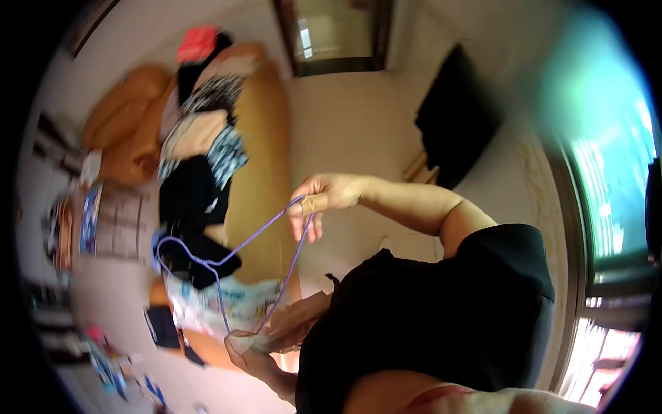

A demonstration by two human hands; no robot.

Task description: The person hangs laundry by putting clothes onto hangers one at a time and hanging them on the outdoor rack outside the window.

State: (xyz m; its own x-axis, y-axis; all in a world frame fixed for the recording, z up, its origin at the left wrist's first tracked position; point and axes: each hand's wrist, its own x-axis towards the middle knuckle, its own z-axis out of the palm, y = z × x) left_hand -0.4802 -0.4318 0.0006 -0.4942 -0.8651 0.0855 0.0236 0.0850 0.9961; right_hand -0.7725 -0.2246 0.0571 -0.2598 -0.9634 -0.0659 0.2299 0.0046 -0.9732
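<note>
A purple wire clothes hanger [249, 238] is stretched between my two hands, its hook pointing left over dark clothes. My right hand [318, 196], the upper one in this turned view, grips one corner of it; a beige strip crosses the thumb area. Lower down, my left hand [246, 347] pinches the opposite corner. No garment hangs on the wire. Behind the hook lie black clothes [187, 193] on a tan sofa [258, 165]. A white printed plastic bag or packet [238, 303] lies beyond my left hand.
Patterned clothes [224, 155] and a red item [197, 43] lie farther along the sofa. A tan armchair [124, 124] and a metal rack [123, 221] stand behind it. A black cloth-like thing [455, 114] is at the upper right, near a bright window [614, 165].
</note>
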